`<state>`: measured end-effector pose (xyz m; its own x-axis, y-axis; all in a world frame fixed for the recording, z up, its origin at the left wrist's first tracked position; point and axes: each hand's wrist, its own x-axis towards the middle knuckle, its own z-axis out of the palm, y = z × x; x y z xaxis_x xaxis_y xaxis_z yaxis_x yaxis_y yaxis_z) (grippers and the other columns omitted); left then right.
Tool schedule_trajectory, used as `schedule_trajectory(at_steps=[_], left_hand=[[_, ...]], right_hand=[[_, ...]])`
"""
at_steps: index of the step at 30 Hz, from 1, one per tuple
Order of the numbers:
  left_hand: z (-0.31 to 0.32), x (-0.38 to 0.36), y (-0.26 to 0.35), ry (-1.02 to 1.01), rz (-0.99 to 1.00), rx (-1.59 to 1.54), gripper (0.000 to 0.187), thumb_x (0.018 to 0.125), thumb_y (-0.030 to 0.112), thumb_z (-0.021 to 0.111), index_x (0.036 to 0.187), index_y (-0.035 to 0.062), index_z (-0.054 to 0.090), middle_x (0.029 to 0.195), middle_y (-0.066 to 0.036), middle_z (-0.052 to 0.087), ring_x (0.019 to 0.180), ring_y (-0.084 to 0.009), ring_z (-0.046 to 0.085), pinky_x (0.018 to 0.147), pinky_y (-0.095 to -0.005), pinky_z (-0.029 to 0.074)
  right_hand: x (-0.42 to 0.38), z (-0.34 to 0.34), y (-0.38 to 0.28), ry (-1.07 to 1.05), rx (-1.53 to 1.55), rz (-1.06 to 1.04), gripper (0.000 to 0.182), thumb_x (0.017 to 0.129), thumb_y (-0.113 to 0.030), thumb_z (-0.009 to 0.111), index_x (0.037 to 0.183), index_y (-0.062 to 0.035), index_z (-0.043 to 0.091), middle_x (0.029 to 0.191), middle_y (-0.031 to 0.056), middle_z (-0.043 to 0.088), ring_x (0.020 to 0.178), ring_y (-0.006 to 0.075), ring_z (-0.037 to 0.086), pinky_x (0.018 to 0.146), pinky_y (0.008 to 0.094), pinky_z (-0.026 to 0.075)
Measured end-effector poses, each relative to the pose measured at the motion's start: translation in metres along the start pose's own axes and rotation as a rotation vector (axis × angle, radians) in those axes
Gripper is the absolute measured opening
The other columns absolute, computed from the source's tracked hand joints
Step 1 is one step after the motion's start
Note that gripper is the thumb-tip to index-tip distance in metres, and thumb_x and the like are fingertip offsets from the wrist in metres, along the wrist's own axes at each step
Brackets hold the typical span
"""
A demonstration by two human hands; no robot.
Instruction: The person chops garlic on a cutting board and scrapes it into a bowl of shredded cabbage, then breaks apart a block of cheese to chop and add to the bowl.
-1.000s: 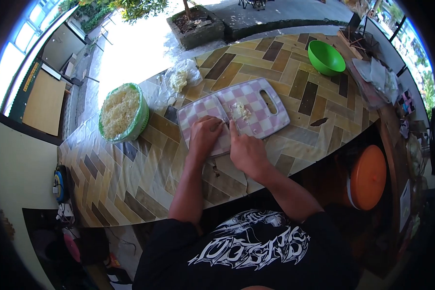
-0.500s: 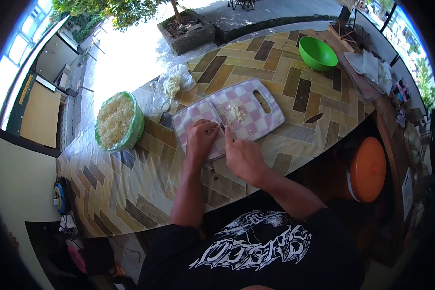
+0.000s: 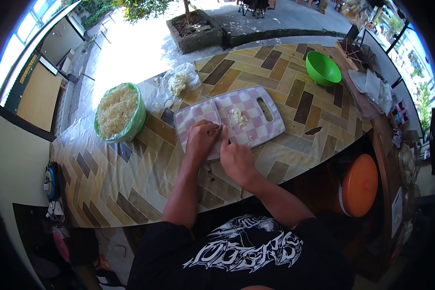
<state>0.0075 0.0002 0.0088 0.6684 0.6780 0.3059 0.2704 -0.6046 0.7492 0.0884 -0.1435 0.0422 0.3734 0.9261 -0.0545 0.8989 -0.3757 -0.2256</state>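
A pink-and-white checked cutting board lies on the table at the centre. My right hand grips a knife, its index finger stretched along the back; the blade points away from me across the board. Just left of the blade, my left hand rests on the board with curled fingers pinched at something too small to make out. Small pale chopped pieces form a loose heap right of the knife. The knife's handle is hidden in my right hand.
A green basket filled with pale shreds stands to the left. Behind the board lies a crumpled plastic bag with pale pieces. A green bowl sits at the far right, near stacked plastic bags. An orange lid shows below the table edge.
The view has shifted slightly, so the table sits lower in it. Beside my left fingertips, the knife and my right hand have moved a little; both hands keep their grip.
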Motion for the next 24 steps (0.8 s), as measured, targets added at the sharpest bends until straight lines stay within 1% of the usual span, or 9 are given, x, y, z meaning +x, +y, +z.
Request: schedule_trajectory(at_steps=[2,5,8,11,15,17,20,21,24], left_hand=[[-0.001,-0.001,0.002,-0.001,0.005,-0.012,0.021,0.088,0.014,0.078,0.104,0.0005,0.083,0.101,-0.019,0.077,0.091,-0.0368,0.075,0.085,-0.0438,0.058],[-0.001,0.0,-0.003,0.003,0.042,-0.007,0.021,0.088,0.015,0.078,0.103,0.0005,0.083,0.101,-0.018,0.077,0.091,-0.0365,0.075,0.085,-0.0437,0.058],[-0.002,0.001,0.0,0.003,0.036,0.011,0.02,0.088,0.015,0.078,0.101,0.0002,0.082,0.101,-0.018,0.077,0.091,-0.0364,0.075,0.084,-0.0437,0.059],[-0.002,0.0,0.0,-0.015,0.024,0.014,0.02,0.088,0.014,0.077,0.102,0.0005,0.082,0.101,-0.019,0.078,0.092,-0.0372,0.075,0.085,-0.0442,0.058],[0.0,0.001,-0.009,0.01,0.045,0.002,0.022,0.087,0.015,0.078,0.103,0.0009,0.081,0.101,-0.02,0.078,0.094,-0.0389,0.075,0.087,-0.0454,0.058],[-0.002,0.003,-0.005,0.023,0.007,0.029,0.023,0.087,0.017,0.08,0.101,-0.0004,0.081,0.098,-0.018,0.078,0.09,-0.0362,0.074,0.086,-0.0433,0.057],[-0.005,0.002,0.001,-0.004,-0.049,0.057,0.022,0.086,0.019,0.081,0.098,-0.0002,0.081,0.096,-0.017,0.078,0.087,-0.0341,0.074,0.084,-0.0424,0.057],[-0.006,0.002,0.002,-0.021,-0.061,0.068,0.022,0.086,0.018,0.082,0.098,0.0003,0.081,0.095,-0.017,0.078,0.087,-0.0338,0.073,0.084,-0.0425,0.057],[-0.004,0.003,-0.01,0.003,0.037,0.056,0.021,0.085,0.019,0.083,0.099,0.0027,0.083,0.097,-0.014,0.077,0.091,-0.0324,0.072,0.087,-0.0421,0.056]], right_hand=[[0.009,-0.006,0.005,0.051,0.039,-0.018,0.073,0.093,-0.01,0.06,0.157,0.0164,0.036,0.084,0.023,0.077,0.076,0.0381,0.079,0.074,0.047,0.065],[-0.004,-0.031,-0.001,0.002,0.045,-0.003,0.073,0.093,-0.01,0.06,0.157,0.0171,0.037,0.081,0.0214,0.077,0.074,0.0376,0.078,0.072,0.0476,0.065],[-0.006,-0.014,-0.005,-0.038,0.015,0.01,0.074,0.093,-0.01,0.06,0.157,0.0171,0.036,0.082,0.022,0.077,0.075,0.0374,0.078,0.072,0.0477,0.064],[0.008,0.01,-0.002,0.067,-0.01,-0.012,0.074,0.093,-0.01,0.06,0.157,0.0175,0.036,0.083,0.0233,0.077,0.077,0.0378,0.079,0.072,0.0478,0.064],[0.008,-0.021,0.001,0.018,0.019,-0.028,0.073,0.093,-0.009,0.06,0.157,0.0175,0.036,0.083,0.0229,0.077,0.075,0.0376,0.079,0.07,0.0465,0.065],[-0.004,-0.031,-0.003,-0.013,0.005,-0.022,0.073,0.093,-0.008,0.059,0.157,0.0171,0.036,0.083,0.0219,0.077,0.074,0.0371,0.078,0.07,0.0464,0.065],[-0.005,-0.006,-0.006,-0.023,0.05,0.019,0.076,0.092,-0.007,0.058,0.16,0.015,0.032,0.083,0.023,0.076,0.078,0.0401,0.078,0.075,0.0508,0.063],[-0.002,0.002,-0.004,-0.001,0.043,0.014,0.076,0.091,-0.007,0.058,0.16,0.0148,0.032,0.083,0.0235,0.076,0.078,0.0402,0.078,0.075,0.0506,0.063],[0.01,0.007,0.001,0.048,0.043,-0.006,0.077,0.091,-0.007,0.058,0.16,0.0142,0.031,0.083,0.0244,0.076,0.079,0.04,0.078,0.076,0.0502,0.063]])
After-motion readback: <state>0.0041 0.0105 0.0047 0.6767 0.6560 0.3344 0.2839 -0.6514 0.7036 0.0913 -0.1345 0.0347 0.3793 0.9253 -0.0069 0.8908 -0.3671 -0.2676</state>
